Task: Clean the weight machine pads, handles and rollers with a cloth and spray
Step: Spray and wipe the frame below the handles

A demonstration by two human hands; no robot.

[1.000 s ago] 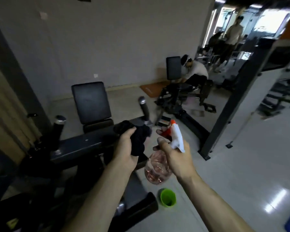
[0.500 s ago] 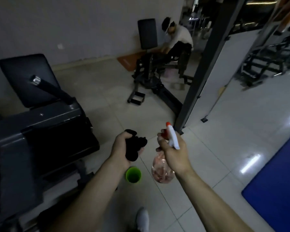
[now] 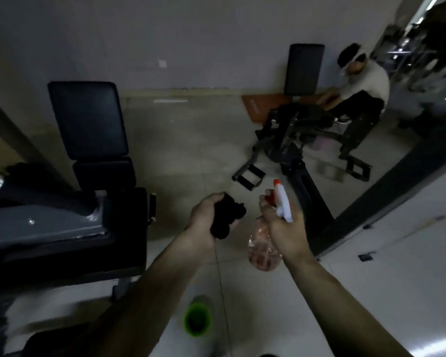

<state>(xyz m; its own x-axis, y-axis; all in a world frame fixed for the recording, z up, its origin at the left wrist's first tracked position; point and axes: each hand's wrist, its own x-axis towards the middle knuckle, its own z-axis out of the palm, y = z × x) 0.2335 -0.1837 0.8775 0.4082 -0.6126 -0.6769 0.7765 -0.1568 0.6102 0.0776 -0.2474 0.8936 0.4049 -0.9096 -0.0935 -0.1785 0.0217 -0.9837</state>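
Left hand (image 3: 206,220): gripping black cloth (image 3: 227,217) — bunched, mid-air over floor.
Right hand (image 3: 285,228): curling round spray bottle (image 3: 265,249) neck — finger on red trigger.
Weight machine (image 3: 62,228): sitting left, back pad (image 3: 88,119) upright.
Green cup (image 3: 197,319): standing on floor below arms.

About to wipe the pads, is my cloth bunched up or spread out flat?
Bunched up: the black cloth is a crumpled wad gripped in the left hand, nothing hanging flat.
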